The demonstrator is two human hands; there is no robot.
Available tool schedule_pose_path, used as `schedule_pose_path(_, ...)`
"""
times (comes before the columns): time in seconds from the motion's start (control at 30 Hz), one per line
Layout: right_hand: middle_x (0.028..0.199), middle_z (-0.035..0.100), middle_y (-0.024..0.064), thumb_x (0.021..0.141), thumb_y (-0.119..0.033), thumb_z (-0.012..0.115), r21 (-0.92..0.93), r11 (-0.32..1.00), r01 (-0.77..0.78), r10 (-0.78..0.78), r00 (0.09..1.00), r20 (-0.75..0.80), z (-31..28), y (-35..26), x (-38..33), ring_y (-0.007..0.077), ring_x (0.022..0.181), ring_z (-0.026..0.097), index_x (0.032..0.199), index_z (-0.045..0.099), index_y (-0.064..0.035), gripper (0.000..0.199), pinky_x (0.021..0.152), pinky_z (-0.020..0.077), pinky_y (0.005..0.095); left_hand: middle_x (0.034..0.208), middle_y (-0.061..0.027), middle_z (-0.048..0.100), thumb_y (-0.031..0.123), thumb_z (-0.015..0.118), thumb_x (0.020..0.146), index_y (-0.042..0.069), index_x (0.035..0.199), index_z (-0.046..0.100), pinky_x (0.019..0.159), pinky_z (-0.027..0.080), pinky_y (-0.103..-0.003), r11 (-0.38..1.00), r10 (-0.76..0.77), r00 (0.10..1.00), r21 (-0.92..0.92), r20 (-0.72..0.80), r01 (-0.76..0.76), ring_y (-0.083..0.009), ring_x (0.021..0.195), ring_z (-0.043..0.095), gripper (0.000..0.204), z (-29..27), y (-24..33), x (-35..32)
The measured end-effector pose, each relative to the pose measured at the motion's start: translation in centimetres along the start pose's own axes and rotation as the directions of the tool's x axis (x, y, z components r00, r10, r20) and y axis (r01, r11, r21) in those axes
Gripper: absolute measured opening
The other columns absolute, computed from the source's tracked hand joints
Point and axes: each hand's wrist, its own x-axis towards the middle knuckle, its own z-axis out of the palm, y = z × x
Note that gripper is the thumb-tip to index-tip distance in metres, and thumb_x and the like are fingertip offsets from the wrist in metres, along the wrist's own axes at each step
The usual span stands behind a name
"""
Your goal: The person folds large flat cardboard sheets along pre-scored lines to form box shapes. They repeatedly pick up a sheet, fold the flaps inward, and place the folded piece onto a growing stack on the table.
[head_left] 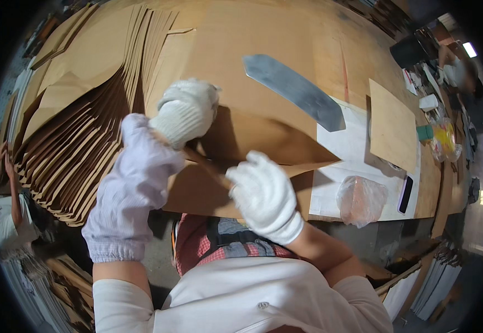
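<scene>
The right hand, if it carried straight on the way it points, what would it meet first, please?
Probably the folded cardboard sheet that the right hand already touches; beyond lies the grey metal blade, though depth is unclear.

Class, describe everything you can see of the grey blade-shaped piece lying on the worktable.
The grey blade-shaped piece is a long, flat strip that looks like dull metal, narrow with a slanted tip at its upper-left end and widening toward its lower-right end. It lies flat and diagonal, partly on brown cardboard and partly on a white sheet. Neither gloved hand touches it; the right hand is nearer.
</scene>
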Motion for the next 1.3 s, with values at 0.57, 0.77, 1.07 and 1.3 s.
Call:
schedule_pose_path(0.57,0.16,0.037,0.0182,0.09,-0.078,0.045,0.918,0.101,-0.384,0.742,0.644,0.187,-0.9,10.8,-13.4,0.0317,0.147,0.036,0.151,0.036,0.0074,0.105,0.121,0.0299,0.0448,0.13,-0.0167,0.063,0.022,0.057,0.094,0.007,0.135,0.06,0.104,0.047,-0.052,0.727,0.682,0.676,0.366,-0.281,-0.581,-0.037,0.118,0.061,0.044,21.8,4.3,-9.1)
schedule_pose_path(0.77,0.157,0.039,0.0217,0.103,-0.056,0.044,0.949,0.126,-0.29,0.675,0.726,0.132,-0.6,13.5,-12.2,0.0346,0.145,0.039,0.145,0.042,0.0102,0.078,0.123,0.025,0.0468,0.137,-0.0137,0.06,0.028,0.054,0.095,0.008,0.137,0.059,0.109,0.042,-0.049,0.682,0.709,0.684,-0.079,-0.171,-0.727,-0.0335,0.127,0.054,0.046,14.6,13.8,-1.2)
schedule_pose_path(1.07,0.148,0.049,0.0218,0.081,-0.041,0.071,-0.225,0.919,-0.323,0.36,0.921,0.148,0.2,11.1,-8.4,0.0405,0.136,0.046,0.134,0.056,0.0025,0.07,0.12,0.0284,0.0543,0.145,-0.0053,0.054,0.031,0.053,0.093,0.012,0.141,0.052,0.115,0.034,-0.04,0.771,0.432,0.875,0.414,0.219,-0.484,-0.0254,0.135,0.046,0.052,11.8,9.5,1.3)
schedule_pose_path(1.3,0.152,0.045,0.0172,0.08,-0.041,0.072,-0.438,0.831,-0.342,0.468,0.856,0.219,1.5,10.5,-7.7,0.0375,0.141,0.038,0.131,0.058,-0.0003,0.067,0.123,0.0197,0.0546,0.15,-0.0065,0.046,0.033,0.065,0.085,0.01,0.141,0.05,0.108,0.04,-0.041,0.954,0.287,0.886,0.026,-0.364,-0.299,-0.0263,0.13,0.047,0.063,12.7,7.0,4.4)
